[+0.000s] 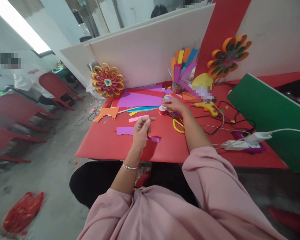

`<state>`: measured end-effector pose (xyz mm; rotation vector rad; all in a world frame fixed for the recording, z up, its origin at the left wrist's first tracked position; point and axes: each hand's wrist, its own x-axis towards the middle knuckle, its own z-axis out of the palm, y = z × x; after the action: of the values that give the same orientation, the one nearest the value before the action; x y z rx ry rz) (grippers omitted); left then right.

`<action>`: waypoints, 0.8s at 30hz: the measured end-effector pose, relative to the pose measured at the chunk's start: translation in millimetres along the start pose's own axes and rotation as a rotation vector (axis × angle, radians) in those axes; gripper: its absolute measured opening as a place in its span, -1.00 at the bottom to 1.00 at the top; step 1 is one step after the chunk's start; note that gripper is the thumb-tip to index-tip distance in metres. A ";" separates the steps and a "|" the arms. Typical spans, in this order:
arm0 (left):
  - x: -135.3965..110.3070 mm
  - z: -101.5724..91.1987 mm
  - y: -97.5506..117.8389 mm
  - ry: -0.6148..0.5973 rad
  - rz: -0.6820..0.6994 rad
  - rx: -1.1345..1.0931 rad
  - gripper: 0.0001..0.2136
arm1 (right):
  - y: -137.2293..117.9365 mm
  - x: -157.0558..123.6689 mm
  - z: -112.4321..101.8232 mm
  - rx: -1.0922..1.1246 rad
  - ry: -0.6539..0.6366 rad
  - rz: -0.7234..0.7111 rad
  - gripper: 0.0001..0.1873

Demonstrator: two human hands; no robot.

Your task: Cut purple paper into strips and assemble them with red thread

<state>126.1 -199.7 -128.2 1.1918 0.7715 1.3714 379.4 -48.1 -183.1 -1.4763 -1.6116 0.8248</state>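
My left hand (141,132) is closed above the front of the red table, thumb pressed to the bent fingers and index finger pointing right. A small red piece shows under it, but what it pinches is too small to make out. Beneath lie purple paper strips (125,131), with a pink strip (136,119) just behind. My right hand (175,105) has its fingertips together at the top rim of a white-ended spool of red ribbon (162,111). Yellow-handled scissors (178,126) rest below the right wrist.
Purple sheets (140,99), an orange scrap (106,114) and blue strips lie behind my hands. Paper flowers (107,82) lean at the back. A yellow glue gun (207,108), cords and a power strip (236,144) are right, beside a green board (270,116).
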 end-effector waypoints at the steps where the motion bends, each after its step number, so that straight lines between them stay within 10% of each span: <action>1: 1.8 -1.4 -3.0 0.019 -0.015 -0.010 -0.68 | 1.0 1.9 -0.8 0.015 -0.019 0.028 -0.71; 12: 21.2 -24.2 12.5 0.219 0.121 -0.210 -0.63 | 10.5 13.0 5.2 0.001 -0.048 0.177 -0.66; 19: 16.9 -15.7 -2.8 0.212 0.069 -0.232 -0.64 | -8.0 -2.0 15.1 -0.430 -0.112 0.028 -0.07; 24: 4.8 -37.0 26.5 0.299 0.207 -0.270 -0.66 | -20.4 -10.0 28.3 -0.569 -0.065 -0.013 -0.31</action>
<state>83.5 -193.3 -112.8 0.8828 0.6542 1.7912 344.9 -59.1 -180.3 -1.8316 -2.0081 0.4195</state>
